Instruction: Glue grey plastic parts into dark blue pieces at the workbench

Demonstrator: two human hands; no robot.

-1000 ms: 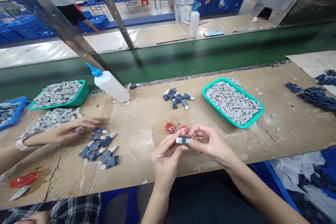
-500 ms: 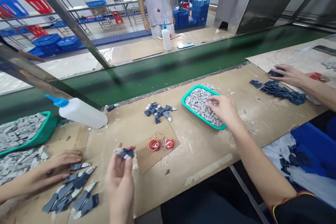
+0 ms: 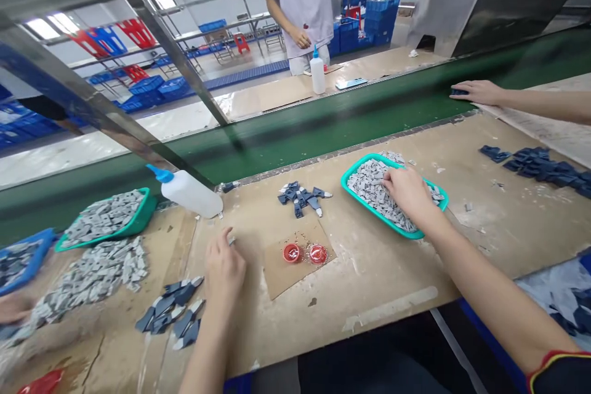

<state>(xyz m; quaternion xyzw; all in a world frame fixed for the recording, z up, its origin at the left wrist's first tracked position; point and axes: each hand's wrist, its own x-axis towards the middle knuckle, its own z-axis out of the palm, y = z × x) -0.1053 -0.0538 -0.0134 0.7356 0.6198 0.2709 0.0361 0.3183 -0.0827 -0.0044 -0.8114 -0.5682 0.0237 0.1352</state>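
My right hand reaches over a green basket of small grey plastic pieces. Its thumb and fingers are pinched together at the pieces; what lies between them is mostly hidden. My left hand is over the cardboard-covered table, back turned up and fingers curled. A bit of a small plastic part peeks out at its fingertips. Between the hands sit two red cups of glossy red stuff on a cardboard square. Behind them lies a small pile of dark blue parts with light tips.
A white squeeze bottle leans at left, near another green basket and a heap of grey pieces. More blue parts lie beside my left forearm. A green conveyor runs behind. Co-workers' hands show at both sides.
My right fingers have gone down into the grey pieces and closed. My left hand has turned over, hiding most of its blue part. The right co-worker's hand has moved onto the conveyor.
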